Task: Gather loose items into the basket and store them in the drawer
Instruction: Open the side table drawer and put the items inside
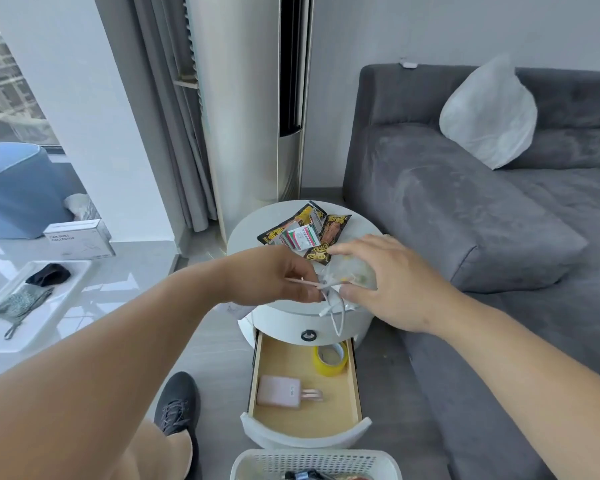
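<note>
Head view: my left hand [278,275] pinches a white cable [329,299] and my right hand [392,282] closes fingers on a clear packet [349,271], both above the round worktop [246,230]. I should lift both together, clear of the open drawer [305,386], into the near basket [312,462].

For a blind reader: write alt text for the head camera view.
Two bare hands, left hand and right hand, gather a white cable and a clear packet on a round white side table beside snack packets. Its open drawer holds yellow tape and a pink charger; a white basket waits below.
</note>
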Demonstrator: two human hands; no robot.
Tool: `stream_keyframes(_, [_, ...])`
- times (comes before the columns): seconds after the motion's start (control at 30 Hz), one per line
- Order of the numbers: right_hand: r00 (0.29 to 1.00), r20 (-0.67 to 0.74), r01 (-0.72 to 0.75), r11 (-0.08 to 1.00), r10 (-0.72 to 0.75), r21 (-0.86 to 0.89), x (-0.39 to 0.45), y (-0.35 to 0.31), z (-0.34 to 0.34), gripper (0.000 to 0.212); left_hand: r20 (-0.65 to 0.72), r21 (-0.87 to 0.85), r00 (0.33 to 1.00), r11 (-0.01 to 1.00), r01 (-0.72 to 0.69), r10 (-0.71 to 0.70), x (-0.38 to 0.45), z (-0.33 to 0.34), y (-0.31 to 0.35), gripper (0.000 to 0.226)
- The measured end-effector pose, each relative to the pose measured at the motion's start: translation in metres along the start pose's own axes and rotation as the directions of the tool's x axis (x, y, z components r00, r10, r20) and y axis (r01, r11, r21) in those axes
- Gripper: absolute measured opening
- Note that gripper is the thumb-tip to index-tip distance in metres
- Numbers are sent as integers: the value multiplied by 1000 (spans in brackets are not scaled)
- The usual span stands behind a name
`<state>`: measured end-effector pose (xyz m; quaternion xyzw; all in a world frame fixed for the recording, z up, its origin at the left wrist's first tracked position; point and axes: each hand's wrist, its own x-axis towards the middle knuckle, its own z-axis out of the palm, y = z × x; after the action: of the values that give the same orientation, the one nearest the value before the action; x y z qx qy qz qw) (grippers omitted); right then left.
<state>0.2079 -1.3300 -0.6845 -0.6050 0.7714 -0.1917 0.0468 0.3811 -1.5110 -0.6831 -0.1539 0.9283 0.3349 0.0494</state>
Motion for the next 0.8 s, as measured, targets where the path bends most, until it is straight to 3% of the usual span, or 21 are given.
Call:
stream_keyframes(0.07, [985, 171, -6, 997, -6, 72, 1, 0, 5, 46, 38, -73, 999, 997, -28, 31, -2, 0, 5, 15])
stream_keyframes(0.13, [966, 260, -67, 979, 15, 191, -2, -2, 9, 7, 30, -84, 997, 995, -62, 65, -1, -1, 4, 19])
stream_keyframes(0.17, [965, 261, -92, 949, 11, 301, -3, -3, 11, 15, 10, -71, 999, 996, -51, 52, -1, -2, 2, 19])
stream_keyframes(0.23, [969, 231, -216, 747, 86, 629, -2, -5, 13, 22, -25, -41, 999, 999, 19, -20, -1, -5, -2, 18])
stream_keyframes(0.3, [953, 265, -297, 605, 145, 738, -3, -8, 13, 25, -11, 11, 996, 996, 83, -83, -3, -7, -7, 21])
stream_keyframes(0.33, [961, 226, -271, 697, 158, 664, -2, -8, 15, 27, 18, 13, 994, 994, 106, -106, -5, -6, -7, 25])
stream_keyframes(0.4, [992, 8, -129, 980, 129, 149, 0, 0, 21, 31, 60, -120, 983, 976, 182, -176, -8, -5, -6, 30])
stream_keyframes(0.43, [988, -115, -116, 991, 108, -71, 1, 6, 25, 30, 61, -221, 973, 948, 229, -221, -8, -6, -6, 31])
stream_keyframes(0.47, [976, -191, -121, 989, 104, -83, 3, 8, 23, 31, 51, -314, 961, 909, 273, -271, -7, -8, -6, 31])
stream_keyframes(0.5, [973, -177, -146, 989, 147, 18, 5, 11, 20, 33, 22, -411, 944, 858, 309, -330, -5, -11, -7, 31])
stream_keyframes(0.53, [976, -99, -187, 979, 195, 77, 6, 16, 19, 35, -33, -539, 916, 778, 321, -401, -3, -14, -9, 29])
stream_keyframes(0.6, [949, 192, -235, 967, 251, -101, 5, 25, 22, 33, -142, -840, 819, 506, 198, -556, 1, -24, -20, 22])
stream_keyframes(0.63, [876, 364, -247, 943, 316, -224, 2, 27, 24, 31, -169, -938, 758, 339, 72, -630, 2, -30, -25, 23])
stream_keyframes(0.7, [619, 655, -241, 899, 433, -366, -7, 29, 33, 28, -180, -983, 655, 116, -140, -734, -1, -41, -37, 27])
stream_keyframes(0.73, [498, 727, -237, 880, 473, -411, -13, 29, 36, 23, -187, -980, 626, 99, -172, -757, -2, -43, -39, 26])
stream_keyframes(0.77, [447, 744, -223, 867, 496, -445, -18, 29, 38, 16, -211, -977, 612, 150, -149, -762, -4, -44, -40, 23])
stream_keyframes(0.8, [464, 733, -193, 864, 497, -464, -19, 28, 38, 12, -241, -965, 627, 255, -69, -741, -5, -43, -41, 21])
